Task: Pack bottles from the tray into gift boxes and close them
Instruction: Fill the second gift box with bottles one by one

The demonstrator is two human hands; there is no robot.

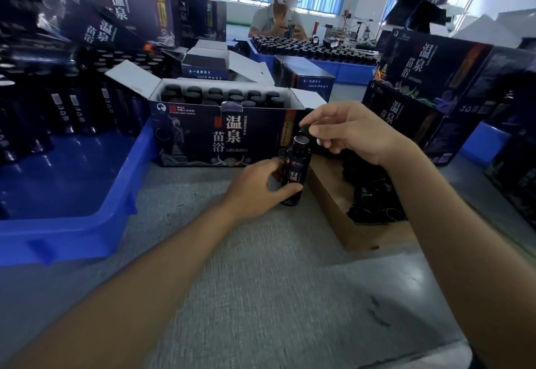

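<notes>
Just left of the left hand (255, 192) sits a big blue plastic tray (116, 212); beyond both hands stands the open dark printed cardboard gift box (203, 136), filled with black-capped bottles (220, 94). The left hand's fingers curl round a small dark labelled bottle (297, 171), held upright. Above it, the right hand (353, 134), wrist bent, pinches a small black cap (304, 130).

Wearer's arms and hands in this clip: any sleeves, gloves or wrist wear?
The left hand and right hand are bare, with no gloves. Both forearms are uncovered as far as the frame shows; no sleeve, watch or band is visible at either wrist.
</notes>
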